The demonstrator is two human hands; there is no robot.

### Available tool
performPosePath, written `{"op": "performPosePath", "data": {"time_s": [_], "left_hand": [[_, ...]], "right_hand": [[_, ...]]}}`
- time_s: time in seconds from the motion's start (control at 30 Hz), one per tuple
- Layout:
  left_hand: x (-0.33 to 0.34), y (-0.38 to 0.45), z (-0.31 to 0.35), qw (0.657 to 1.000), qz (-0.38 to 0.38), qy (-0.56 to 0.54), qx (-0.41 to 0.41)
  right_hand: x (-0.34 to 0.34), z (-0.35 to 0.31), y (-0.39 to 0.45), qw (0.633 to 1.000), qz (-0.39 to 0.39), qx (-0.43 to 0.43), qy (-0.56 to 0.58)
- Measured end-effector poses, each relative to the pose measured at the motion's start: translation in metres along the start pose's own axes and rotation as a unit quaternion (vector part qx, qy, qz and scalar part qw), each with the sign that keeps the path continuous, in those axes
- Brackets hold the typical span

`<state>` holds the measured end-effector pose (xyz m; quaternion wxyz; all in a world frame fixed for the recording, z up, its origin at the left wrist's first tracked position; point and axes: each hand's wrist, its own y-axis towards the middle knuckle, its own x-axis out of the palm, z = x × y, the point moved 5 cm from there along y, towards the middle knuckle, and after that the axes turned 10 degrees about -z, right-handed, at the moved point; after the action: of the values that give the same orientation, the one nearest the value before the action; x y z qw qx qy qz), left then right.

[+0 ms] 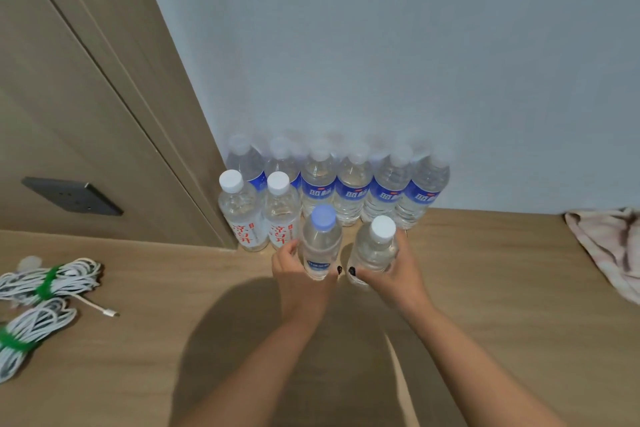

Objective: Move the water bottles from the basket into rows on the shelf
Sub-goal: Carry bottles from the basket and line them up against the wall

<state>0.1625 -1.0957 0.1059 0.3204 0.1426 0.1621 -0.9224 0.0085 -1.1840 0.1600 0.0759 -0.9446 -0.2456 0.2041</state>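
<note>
Head view: you are holding one bottle in each hand over the wooden shelf point(485, 270), in front of the bottles already standing there. Your left hand point(298, 274) is gripping the blue-capped bottle point(321, 243), fingers curled round its lower body and thumb showing on its left side. Your right hand point(394, 270) is gripping the white-capped bottle point(375, 246), fingers wrapping its right side and the dark-nailed thumb lying across its front. Both bottles are standing close to upright and just beside each other; whether their bases are touching the shelf cannot be told.

Back row point(353, 184): six blue-labelled bottles are standing against the pale wall point(381, 45). Front row: two red-lettered bottles point(263, 218) are standing at the left end, touching each other, just left of the blue-capped bottle.

Two bundles of white cable point(48, 284), tied with green straps, are lying at the left, well apart from the bottles. A pink cloth point(609, 246) is lying at the right edge. A dark socket plate point(71, 196) is sitting on the wooden panel at left.
</note>
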Motion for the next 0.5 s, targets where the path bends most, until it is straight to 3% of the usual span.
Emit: {"op": "performPosePath", "data": {"time_s": [0.2, 0.5], "left_hand": [[0.004, 0.0, -0.026, 0.994, -0.011, -0.046, -0.102], [0.008, 0.018, -0.017, 0.995, 0.01, -0.038, -0.09]], "right_hand": [[0.004, 0.023, -0.008, 0.997, 0.027, 0.059, -0.032], [0.002, 0.017, -0.003, 0.995, 0.015, 0.074, -0.071]]}}
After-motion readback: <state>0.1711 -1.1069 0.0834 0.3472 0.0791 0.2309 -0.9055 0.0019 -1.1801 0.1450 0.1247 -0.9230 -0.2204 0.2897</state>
